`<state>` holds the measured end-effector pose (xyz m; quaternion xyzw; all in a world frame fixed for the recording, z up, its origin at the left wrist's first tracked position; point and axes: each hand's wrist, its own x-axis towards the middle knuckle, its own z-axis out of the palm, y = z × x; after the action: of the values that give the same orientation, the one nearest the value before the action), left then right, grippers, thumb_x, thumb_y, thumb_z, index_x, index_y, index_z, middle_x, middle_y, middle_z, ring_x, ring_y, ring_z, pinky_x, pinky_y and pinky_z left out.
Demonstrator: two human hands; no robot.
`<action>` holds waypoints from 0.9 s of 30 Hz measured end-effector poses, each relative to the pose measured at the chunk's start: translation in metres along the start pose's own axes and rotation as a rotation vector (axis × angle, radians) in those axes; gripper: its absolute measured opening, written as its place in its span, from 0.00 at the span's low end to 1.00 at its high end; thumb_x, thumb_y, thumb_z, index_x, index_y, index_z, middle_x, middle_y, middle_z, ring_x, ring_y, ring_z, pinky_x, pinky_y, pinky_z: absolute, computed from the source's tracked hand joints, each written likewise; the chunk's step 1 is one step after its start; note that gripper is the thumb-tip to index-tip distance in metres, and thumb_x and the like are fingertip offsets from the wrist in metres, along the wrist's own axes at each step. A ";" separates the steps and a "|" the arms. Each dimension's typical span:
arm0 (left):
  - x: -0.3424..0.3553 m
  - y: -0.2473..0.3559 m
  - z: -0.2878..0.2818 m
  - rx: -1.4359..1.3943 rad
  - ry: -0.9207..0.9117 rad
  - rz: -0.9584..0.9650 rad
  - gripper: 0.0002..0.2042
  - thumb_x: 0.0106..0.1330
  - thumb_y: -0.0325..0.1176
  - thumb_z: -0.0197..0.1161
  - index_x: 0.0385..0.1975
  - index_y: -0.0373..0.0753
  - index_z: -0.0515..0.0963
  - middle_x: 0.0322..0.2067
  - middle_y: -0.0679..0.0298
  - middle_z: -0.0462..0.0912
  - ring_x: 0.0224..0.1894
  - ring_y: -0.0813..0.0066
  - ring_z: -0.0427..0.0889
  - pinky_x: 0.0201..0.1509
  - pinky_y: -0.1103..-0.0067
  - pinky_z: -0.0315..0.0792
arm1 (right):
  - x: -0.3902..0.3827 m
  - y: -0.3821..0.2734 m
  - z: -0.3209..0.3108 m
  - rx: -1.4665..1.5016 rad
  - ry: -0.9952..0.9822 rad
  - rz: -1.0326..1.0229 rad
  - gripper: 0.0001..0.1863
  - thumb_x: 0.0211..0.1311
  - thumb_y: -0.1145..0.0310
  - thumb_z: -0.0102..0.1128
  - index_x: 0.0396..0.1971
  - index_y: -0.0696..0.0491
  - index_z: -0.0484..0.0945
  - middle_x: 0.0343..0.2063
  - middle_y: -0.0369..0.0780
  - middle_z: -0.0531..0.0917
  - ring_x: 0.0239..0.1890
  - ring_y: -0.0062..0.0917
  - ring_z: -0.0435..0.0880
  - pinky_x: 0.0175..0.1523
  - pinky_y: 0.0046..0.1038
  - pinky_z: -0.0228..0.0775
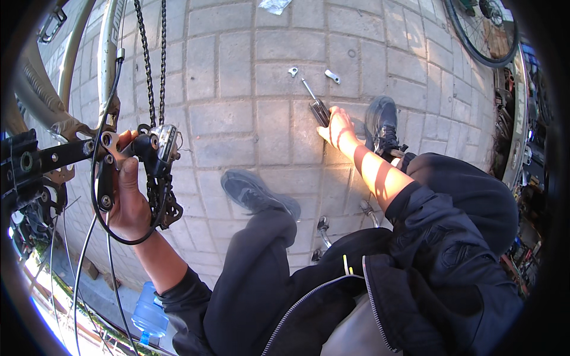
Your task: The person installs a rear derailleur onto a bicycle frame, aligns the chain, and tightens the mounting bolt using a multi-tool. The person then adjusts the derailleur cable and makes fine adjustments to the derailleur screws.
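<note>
My left hand [132, 204] is wrapped around the upper part of a rear derailleur [160, 155], next to a silver metal bracket [113, 145] at the bicycle frame [89, 127]. The thumb presses up against the bracket, and some fingers are hidden behind it. A chain [152, 77] runs up from the derailleur, and a black cable [96, 184] loops past the hand. Down at the paving, my right hand [341, 129] grips a black folding multi-tool [319, 111] with one silver bit swung out. Beyond the bit lie two small silver metal parts [293, 72], [332, 76] on the bricks.
My shoes [252, 193] rest on brick paving [285, 136]. A bicycle wheel [481, 47] stands at the upper right beside a cluttered rack [513, 136]. A blue water jug [148, 311] lies at lower left. Some clear plastic [274, 6] lies at the top.
</note>
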<state>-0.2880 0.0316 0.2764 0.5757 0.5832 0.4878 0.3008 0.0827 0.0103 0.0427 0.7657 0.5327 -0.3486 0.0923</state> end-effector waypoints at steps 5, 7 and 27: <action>0.001 0.000 -0.002 0.006 -0.048 0.048 0.14 0.67 0.29 0.61 0.47 0.25 0.76 0.46 0.44 0.80 0.50 0.54 0.79 0.60 0.60 0.68 | 0.013 -0.001 -0.010 0.011 -0.148 -0.067 0.32 0.43 0.62 0.71 0.49 0.58 0.70 0.45 0.51 0.78 0.50 0.44 0.78 0.54 0.41 0.70; 0.001 -0.001 -0.002 0.009 -0.059 0.050 0.14 0.67 0.29 0.61 0.47 0.26 0.76 0.46 0.44 0.80 0.50 0.54 0.79 0.60 0.59 0.68 | 0.014 -0.004 -0.013 0.077 -0.103 -0.088 0.34 0.43 0.62 0.71 0.51 0.60 0.70 0.38 0.50 0.80 0.43 0.41 0.80 0.50 0.37 0.72; 0.001 0.002 0.002 0.047 -0.062 -0.006 0.16 0.65 0.24 0.59 0.52 0.26 0.73 0.47 0.48 0.80 0.50 0.57 0.80 0.59 0.63 0.71 | -0.048 -0.081 -0.121 0.392 -0.052 -0.761 0.21 0.65 0.68 0.57 0.57 0.53 0.74 0.31 0.41 0.72 0.34 0.27 0.72 0.43 0.27 0.67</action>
<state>-0.2856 0.0323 0.2776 0.5958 0.5864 0.4550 0.3068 0.0550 0.0702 0.1812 0.5087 0.6983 -0.4716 -0.1770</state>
